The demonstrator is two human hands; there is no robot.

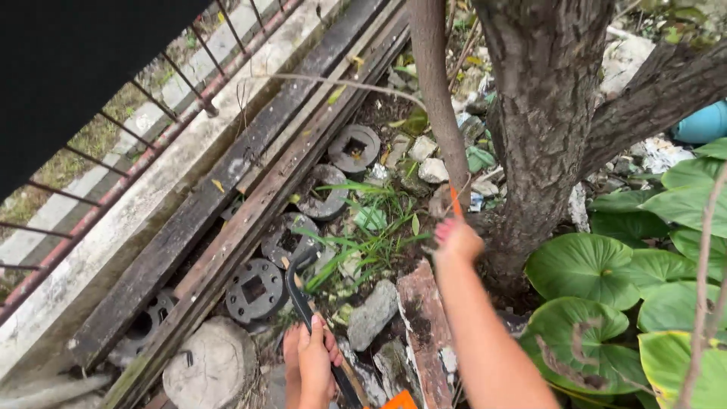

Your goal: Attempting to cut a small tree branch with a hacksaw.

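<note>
Low in the middle of the frame, the left hand [316, 365] is wrapped tight around a black curved bar-like tool [301, 297]. The tool's hooked upper end lies among the green grass blades [363, 242], just beside a row of round dark perforated discs [256, 289]. Right of centre, the right hand [457, 241] is closed in a fist on a thin orange handle or blade [455, 203]. This orange piece sits against the foot of the slim grey-brown stem [438, 98], close to the thick rough-barked tree trunk [539, 129]. Its working end is hidden, so I cannot tell what kind of tool it is. The work in hand appears to be at the slim stem's base, with the orange piece set there. Any further stroke there would seem to call for a firm grip and for keeping clear of the grey stones [372, 314] and the broad green leaves [583, 266] at lower right.
</note>
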